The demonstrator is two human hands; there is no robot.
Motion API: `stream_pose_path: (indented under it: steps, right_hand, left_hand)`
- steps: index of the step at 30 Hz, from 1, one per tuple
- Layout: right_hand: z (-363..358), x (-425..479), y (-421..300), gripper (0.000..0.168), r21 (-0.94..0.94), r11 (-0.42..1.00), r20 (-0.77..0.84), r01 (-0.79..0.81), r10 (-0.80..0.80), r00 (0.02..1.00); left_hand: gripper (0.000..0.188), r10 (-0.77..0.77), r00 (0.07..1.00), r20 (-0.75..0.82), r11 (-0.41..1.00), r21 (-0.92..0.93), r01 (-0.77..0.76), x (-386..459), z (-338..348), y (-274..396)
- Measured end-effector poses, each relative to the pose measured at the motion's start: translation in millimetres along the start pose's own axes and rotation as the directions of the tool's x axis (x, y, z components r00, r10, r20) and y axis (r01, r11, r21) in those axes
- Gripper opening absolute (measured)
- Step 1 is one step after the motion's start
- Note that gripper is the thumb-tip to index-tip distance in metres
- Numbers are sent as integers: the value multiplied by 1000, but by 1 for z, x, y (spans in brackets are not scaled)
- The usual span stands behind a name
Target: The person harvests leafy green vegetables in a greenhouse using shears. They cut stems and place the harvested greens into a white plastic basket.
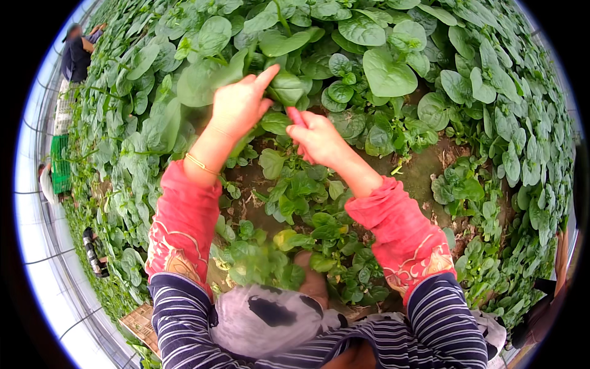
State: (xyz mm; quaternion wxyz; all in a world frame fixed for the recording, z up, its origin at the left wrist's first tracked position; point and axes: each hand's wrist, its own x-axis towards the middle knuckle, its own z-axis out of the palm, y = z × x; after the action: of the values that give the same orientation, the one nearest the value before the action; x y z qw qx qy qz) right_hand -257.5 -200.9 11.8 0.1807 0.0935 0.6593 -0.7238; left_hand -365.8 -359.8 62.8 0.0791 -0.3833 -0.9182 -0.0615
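My left hand [239, 104] is among broad green leaves that look like Malabar spinach. Its forefinger points out over a glossy leaf [288, 87], and its other fingers curl around a bunch of blurred leaves [198, 85] on its left side. Just below and to the right, my right hand [318, 138] grips a short pink-red handle [297, 117]. The front end of that tool meets the foliage, and no blade can be made out. Beneath both wrists grow low, small-leaved plants [299, 184] on bare soil.
Dense taller plants [387, 74] rise ahead and on both sides. A person [76, 53] is at the far left, near a white crate [64, 108] and a green crate [60, 163]. A woven bamboo-like panel [140, 323] lies at lower left. Plastic sheeting on hoops [37, 221] borders the left.
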Motion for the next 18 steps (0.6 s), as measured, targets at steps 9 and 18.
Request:
stream_pose_path:
  steps: [9,18]
  right_hand:
    - [-25,-60,33,34,431,884,6,-181,198,980]
    - [-41,7,30,36,278,890,150,-360,330,932]
  left_hand:
    - [29,-586,805,92,650,-541,534,-22,45,-77]
    - [34,-477,879,-5,633,-696,339,-43,49,-63]
